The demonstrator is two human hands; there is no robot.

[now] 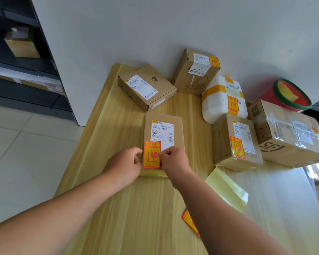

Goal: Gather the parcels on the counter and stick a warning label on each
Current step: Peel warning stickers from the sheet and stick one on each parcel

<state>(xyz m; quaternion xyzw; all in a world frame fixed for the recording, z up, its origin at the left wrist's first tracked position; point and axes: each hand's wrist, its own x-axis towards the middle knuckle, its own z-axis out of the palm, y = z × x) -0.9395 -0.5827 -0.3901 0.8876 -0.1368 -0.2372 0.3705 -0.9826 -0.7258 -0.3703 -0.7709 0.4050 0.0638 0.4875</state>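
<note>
Both hands reach out over the wooden table (118, 208). The left hand (126, 163) pinches the left edge of an orange warning label (151, 155). The right hand (173, 159) pinches its right edge. The label sits on the near end of a flat brown parcel (164, 124) in the middle of the table. It partly covers the corner of the white shipping slip (162, 132) on that parcel.

Closer to the person, another orange label (189, 222) lies on the table, half hidden under the right arm. Just to the right of that arm lies a shiny yellow backing sheet (228, 190).

On the right side stands a small brown box (236, 142). It already has an orange label on top. Touching it on the far side is a white foam parcel (223, 100) with yellow tape, and it has an orange label too. To the right of these is a big cardboard box (291, 133) with clear tape and black letters on its side. An orange label shows at its far right edge.

Farther back, a flat brown box (147, 87) with a flower logo lies tilted behind the middle parcel. It has a white slip but no orange label. Beside it, near the wall, a tall brown box (195, 72) has a headphone drawing and an orange label on top.

Past the table on the right is a red bin (291, 96) with a green rim. On the far left are dark shelves (22, 52) holding a blurry box.
</note>
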